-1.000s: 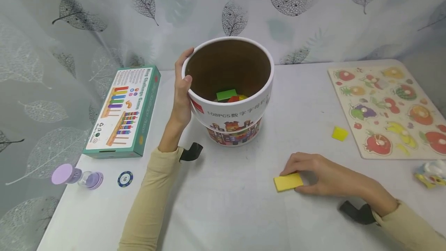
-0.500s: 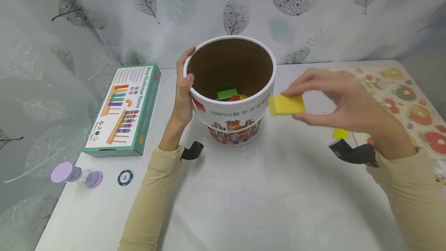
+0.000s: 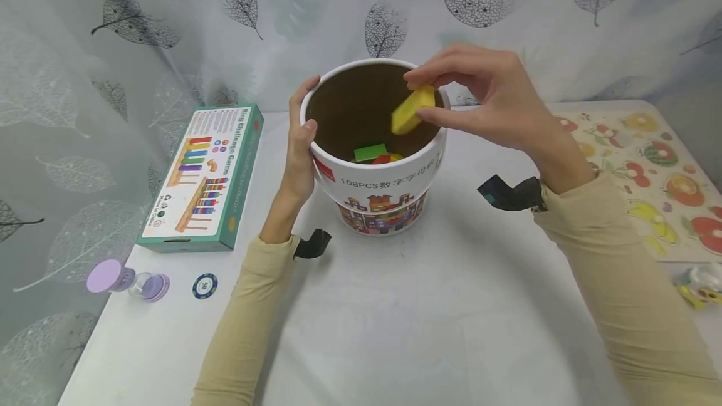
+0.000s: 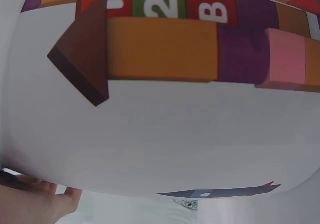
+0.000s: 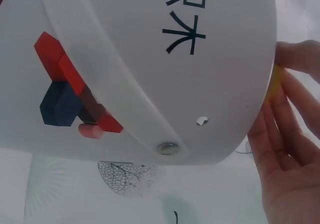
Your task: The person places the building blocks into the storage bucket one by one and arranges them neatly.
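Note:
A white bucket point(image 3: 389, 180) with printed castle pictures stands on the table, its wide mouth facing up. My left hand point(image 3: 301, 149) grips its left rim, thumb over the edge at the inside. Between thumb and fingers of my right hand point(image 3: 479, 93) is a yellow block point(image 3: 414, 109), pinched and tilted inside the right part of the bucket's mouth. At the bottom lie a green block point(image 3: 370, 153) and some red and yellow pieces. In the right wrist view, the bucket wall hides most of the yellow block point(image 5: 274, 82) beside the right hand point(image 5: 290, 129).
On the left lie a boxed ring game point(image 3: 200, 180), a purple hourglass point(image 3: 130, 281) and a poker chip point(image 3: 205, 286). A wooden fruit puzzle board point(image 3: 648, 161) lies at the right, a small figurine point(image 3: 701, 286) below it. A leaf-patterned curtain point(image 3: 338, 11) hangs behind.
My right hand has lifted the yellow block off the table and carried it up and left into the bucket's mouth. The left hand has kept its grip on the rim.

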